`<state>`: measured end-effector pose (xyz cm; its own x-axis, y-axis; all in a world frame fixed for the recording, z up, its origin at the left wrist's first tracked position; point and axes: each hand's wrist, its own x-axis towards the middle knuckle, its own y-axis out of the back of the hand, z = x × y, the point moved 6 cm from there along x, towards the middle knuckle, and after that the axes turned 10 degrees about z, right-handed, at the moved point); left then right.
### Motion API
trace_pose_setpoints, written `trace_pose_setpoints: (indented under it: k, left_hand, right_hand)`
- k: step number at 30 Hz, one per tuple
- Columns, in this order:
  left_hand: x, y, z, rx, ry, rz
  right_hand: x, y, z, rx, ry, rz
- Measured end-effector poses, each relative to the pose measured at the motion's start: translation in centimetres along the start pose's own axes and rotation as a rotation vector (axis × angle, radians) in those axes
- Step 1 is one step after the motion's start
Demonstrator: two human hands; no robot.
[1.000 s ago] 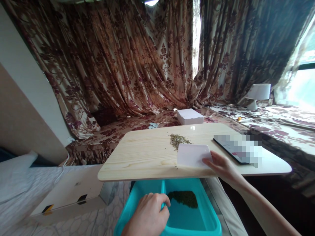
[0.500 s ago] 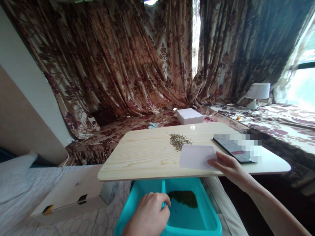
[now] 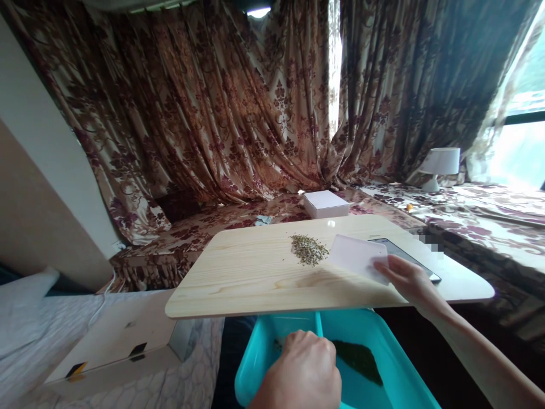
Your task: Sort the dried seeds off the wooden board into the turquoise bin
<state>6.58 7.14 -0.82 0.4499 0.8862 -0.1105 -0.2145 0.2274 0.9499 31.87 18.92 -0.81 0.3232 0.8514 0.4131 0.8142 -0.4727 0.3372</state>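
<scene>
Right hand (image 3: 406,278), pinching white card (image 3: 354,255), swung clear of seeds (image 3: 310,250) at its left: pile unobstructed. Left hand (image 3: 304,369) clamped on tub divider (image 3: 319,325).

Pale pinkish-white flat piece (image 3: 355,255) in the grip of the right hand (image 3: 404,275), mottled green-brown grains (image 3: 309,250) just left of it, light yellow wood-grained tabletop (image 3: 238,267) below, turquoise tub (image 3: 394,341) with dark green heap (image 3: 360,360) at the left hand (image 3: 304,366), maroon-on-cream floral curtains (image 3: 255,113) beyond both hands

Right hand (image 3: 407,279) holding white card (image 3: 354,254); left hand (image 3: 303,369) on turquoise bin (image 3: 255,355).
</scene>
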Motion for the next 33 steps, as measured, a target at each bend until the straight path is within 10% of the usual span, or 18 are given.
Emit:
trace_pose_setpoints:
  k: [13, 33]
  left_hand:
    - [1.5, -0.5, 3.8, 0.108, -0.233, -0.019]
    - [3.8, -2.5, 3.8, 0.175, -0.226, -0.133]
  right_hand:
    - [1.5, -2.2, 0.6, 0.024, 0.043, -0.022]
    - [-0.7, -2.0, 0.5, -0.002, 0.097, -0.115]
